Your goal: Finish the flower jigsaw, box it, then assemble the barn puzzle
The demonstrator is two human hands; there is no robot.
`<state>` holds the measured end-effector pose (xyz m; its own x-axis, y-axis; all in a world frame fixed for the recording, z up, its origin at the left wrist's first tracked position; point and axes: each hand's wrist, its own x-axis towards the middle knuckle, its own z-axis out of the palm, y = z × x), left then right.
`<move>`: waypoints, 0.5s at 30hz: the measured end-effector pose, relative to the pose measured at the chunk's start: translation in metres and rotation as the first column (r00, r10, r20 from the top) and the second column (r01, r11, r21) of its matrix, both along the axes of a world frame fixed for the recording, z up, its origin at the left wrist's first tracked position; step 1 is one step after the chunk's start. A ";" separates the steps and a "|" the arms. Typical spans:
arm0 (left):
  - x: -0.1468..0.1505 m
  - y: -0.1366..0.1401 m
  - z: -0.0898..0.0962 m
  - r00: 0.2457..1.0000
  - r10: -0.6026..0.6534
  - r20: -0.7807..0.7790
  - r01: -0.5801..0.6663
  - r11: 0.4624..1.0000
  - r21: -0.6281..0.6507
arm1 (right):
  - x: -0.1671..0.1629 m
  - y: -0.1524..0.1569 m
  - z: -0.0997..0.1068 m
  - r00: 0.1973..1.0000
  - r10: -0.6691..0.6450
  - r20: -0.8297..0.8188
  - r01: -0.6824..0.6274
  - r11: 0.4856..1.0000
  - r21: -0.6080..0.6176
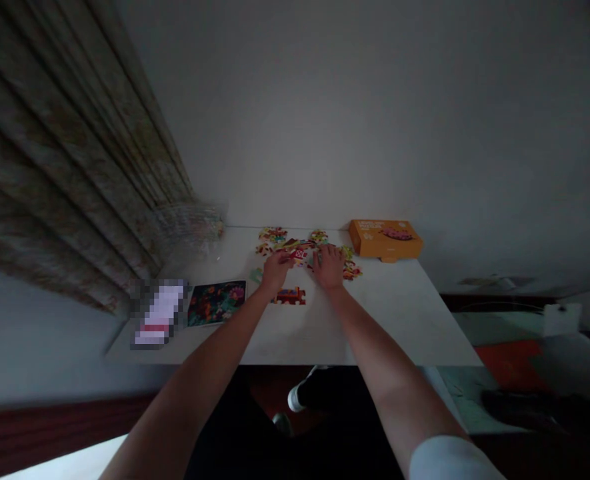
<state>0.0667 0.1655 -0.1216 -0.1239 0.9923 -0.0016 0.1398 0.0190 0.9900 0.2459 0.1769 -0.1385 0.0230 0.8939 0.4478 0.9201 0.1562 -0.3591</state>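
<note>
One short red-and-blue joined puzzle strip (pixel 291 297) at six o'clock; many multicoloured knobbed pieces (pixel 273 234) loose toward twelve, seemingly most unjoined. Left hand (pixel 276 270) half-curled at red-and-white piece (pixel 299 254); right hand (pixel 329 267) loosely spread, palm-down; grips unclear.

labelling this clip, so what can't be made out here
In the head view:
What lies under the right hand: hidden by the hand.
Whether the left hand grips the red piece: too small and dim.
Small print on the orange box: blurred.
Phone-like thing: masked by pixel blocks.
White sleeve: cut off by bottom edge.
</note>
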 end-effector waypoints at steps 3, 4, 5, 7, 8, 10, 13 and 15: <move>-0.011 -0.034 -0.005 1.000 -0.003 0.030 0.004 1.000 -0.011 | -0.002 -0.009 0.002 0.989 0.060 -0.132 -0.056 0.998 0.035; -0.014 -0.043 -0.007 0.999 -0.006 0.043 0.007 1.000 -0.016 | -0.005 -0.013 0.003 0.976 0.090 -0.198 -0.086 0.996 0.024; -0.017 -0.052 -0.009 0.998 -0.003 0.058 0.004 1.000 -0.026 | -0.009 -0.018 0.004 0.953 0.126 -0.276 -0.131 0.991 0.000; -0.022 -0.065 -0.012 0.998 0.027 0.064 -0.024 0.999 -0.046 | -0.021 -0.029 0.005 0.866 0.209 -0.455 -0.267 0.961 -0.066; -0.024 -0.070 -0.013 0.998 0.042 0.047 -0.040 0.998 -0.050 | -0.027 -0.034 0.005 0.803 0.246 -0.543 -0.348 0.933 -0.093; -0.027 -0.078 -0.014 0.998 0.063 -0.012 -0.064 0.997 -0.040 | -0.038 -0.044 0.006 0.686 0.296 -0.665 -0.486 0.866 -0.116; -0.031 -0.087 -0.015 0.994 0.051 -0.095 -0.052 0.999 -0.008 | -0.046 -0.053 0.005 0.616 0.328 -0.716 -0.588 0.796 -0.141; -0.033 -0.095 -0.016 0.982 0.052 -0.183 -0.049 0.999 0.019 | -0.047 -0.054 0.003 0.615 0.319 -0.721 -0.600 0.783 -0.166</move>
